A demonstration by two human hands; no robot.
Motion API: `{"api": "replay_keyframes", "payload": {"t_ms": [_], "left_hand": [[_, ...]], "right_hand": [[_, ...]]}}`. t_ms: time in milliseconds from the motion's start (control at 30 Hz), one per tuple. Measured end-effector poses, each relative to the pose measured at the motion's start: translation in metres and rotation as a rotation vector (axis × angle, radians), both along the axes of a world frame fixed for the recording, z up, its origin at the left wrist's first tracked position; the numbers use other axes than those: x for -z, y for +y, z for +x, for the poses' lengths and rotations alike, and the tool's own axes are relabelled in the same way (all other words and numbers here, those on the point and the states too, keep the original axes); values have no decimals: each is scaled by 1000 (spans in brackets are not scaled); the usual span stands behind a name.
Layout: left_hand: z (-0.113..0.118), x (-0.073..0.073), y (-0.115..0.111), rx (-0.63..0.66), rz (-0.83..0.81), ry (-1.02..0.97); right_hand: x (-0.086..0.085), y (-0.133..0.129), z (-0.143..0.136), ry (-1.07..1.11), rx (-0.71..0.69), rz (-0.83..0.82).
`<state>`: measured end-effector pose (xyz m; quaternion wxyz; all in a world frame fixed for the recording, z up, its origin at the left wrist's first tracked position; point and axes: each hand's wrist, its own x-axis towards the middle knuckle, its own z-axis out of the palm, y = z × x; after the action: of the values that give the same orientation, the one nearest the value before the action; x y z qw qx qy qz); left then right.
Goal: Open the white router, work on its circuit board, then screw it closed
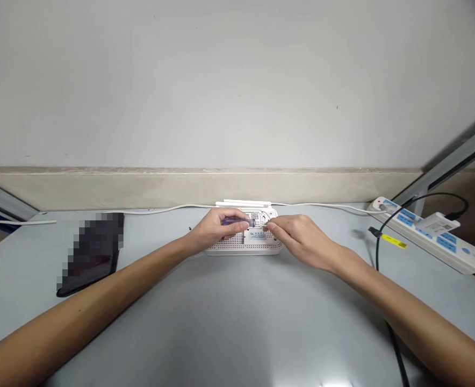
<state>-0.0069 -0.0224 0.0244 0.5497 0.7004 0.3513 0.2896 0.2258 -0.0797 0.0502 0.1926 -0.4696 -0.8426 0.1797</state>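
Observation:
A white router [243, 250] with a vented, labelled face up lies on the grey table near the wall, its white antennas [245, 203] along the far edge. Over its left part, my left hand [221, 224] is closed around the purple handle of a screwdriver [237, 221], which lies roughly level and points right. The fingers of my right hand [292, 234] are pinched together near the screwdriver's tip, above the router's right side. Whatever sits between those fingertips is too small to make out.
A dark, partly pixelated device [96, 258] lies on the left of the grey table [205, 322]. At the right are a white power strip [431, 234] with a plugged-in white adapter [441, 223] and a black cable [378, 252] with a yellow tag. A white cable [326, 205] runs along the wall.

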Motion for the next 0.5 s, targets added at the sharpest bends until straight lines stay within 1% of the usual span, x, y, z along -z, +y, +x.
{"api": "replay_keyframes", "payload": {"t_ms": [133,300,400,500], "left_hand": [[1,-1,-2,-16,41,50],[2,-1,-3,-7,86,83],[2,-1,-4,3,96,91],[2,0,-4,1,93,87]], "right_hand": [[-3,-1,0,-61,20,123],[3,-2,-2,-111,60,230],[7,-3,-4,-114,29,265],[8,-4,-5,-69,-29,256]]}}
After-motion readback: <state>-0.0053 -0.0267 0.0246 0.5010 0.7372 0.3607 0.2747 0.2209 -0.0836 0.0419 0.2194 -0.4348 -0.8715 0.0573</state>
